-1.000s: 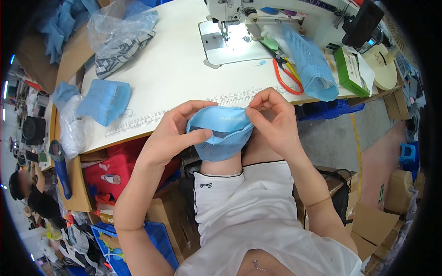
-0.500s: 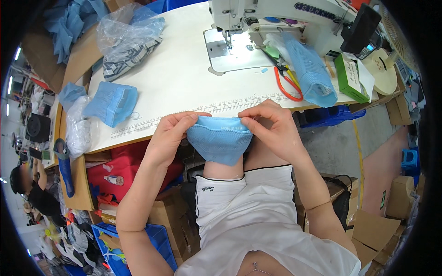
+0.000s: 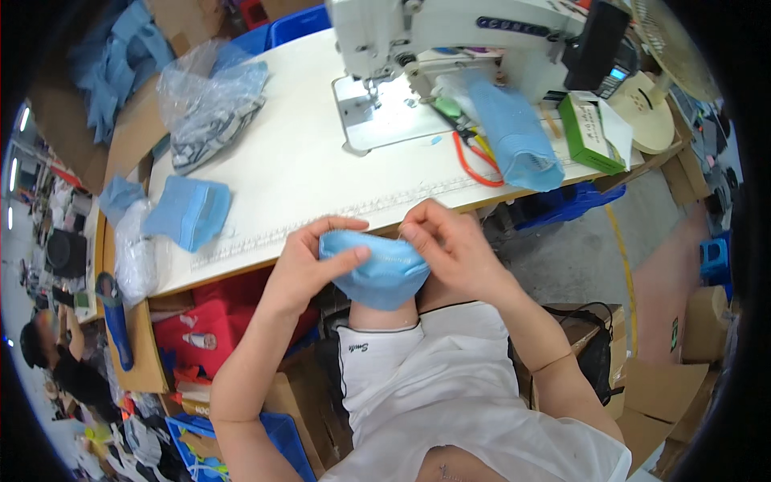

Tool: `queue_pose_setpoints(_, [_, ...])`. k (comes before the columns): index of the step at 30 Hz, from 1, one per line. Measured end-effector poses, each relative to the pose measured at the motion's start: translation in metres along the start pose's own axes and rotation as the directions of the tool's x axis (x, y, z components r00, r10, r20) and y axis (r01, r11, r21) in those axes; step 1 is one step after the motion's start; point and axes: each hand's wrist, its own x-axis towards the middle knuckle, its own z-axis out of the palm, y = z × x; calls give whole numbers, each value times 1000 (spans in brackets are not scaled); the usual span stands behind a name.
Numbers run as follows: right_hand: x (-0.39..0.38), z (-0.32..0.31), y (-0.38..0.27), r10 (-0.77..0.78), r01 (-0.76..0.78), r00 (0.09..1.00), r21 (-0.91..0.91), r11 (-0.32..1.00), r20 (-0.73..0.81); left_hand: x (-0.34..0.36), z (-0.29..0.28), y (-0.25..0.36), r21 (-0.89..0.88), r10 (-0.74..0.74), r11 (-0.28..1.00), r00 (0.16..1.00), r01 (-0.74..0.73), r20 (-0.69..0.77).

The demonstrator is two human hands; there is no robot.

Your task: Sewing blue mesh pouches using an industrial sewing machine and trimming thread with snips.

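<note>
A light blue mesh fabric piece [image 3: 379, 283] with a folded upper edge hangs in front of the table's near edge, over my lap. My left hand [image 3: 305, 263] grips its left end, thumb pressed across the front and fingers behind. At the upper right edge, the thumb and fingers of my right hand [image 3: 451, 245] are pinched together on the fabric. Part of that edge is hidden behind the right fingertips. On the table to the left lies a similar blue mesh piece [image 3: 190, 213].
A sewing machine [image 3: 450, 32] stands at the back. Near it lie red-handled scissors [image 3: 474, 165], a rolled blue mesh piece [image 3: 518, 136] and a green box [image 3: 593, 136]. A clear plastic bag [image 3: 201, 88] sits back left. A ruler strip [image 3: 337, 207] runs along the table's front.
My left thumb has slid from the top edge onto the fabric's front. The fabric now looks tilted and bunched. The whole view has shifted slightly.
</note>
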Motion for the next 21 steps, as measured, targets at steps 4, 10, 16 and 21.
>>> queue_pose_setpoints(4, [-1, 3, 3, -130, 127, 992, -196, 972, -3, 1, 12, -6, 102, -60, 993, 997, 54, 57])
queue_pose_setpoints(10, [-3, 2, 1, -309, 308, 951, 52, 950, 9, 1, 18, -5, 174, 25, 984, 997, -39, 79])
queue_pose_setpoints(16, [-9, 2, -4, -160, 47, 966, 472, 880, 203, 5, 14, -6, 154, -63, 988, 974, 29, 220])
queue_pose_setpoints(21, [-11, -4, -2, -144, -123, 900, 554, 823, 412, 3, 22, -3, 108, -198, 979, 914, 170, 354])
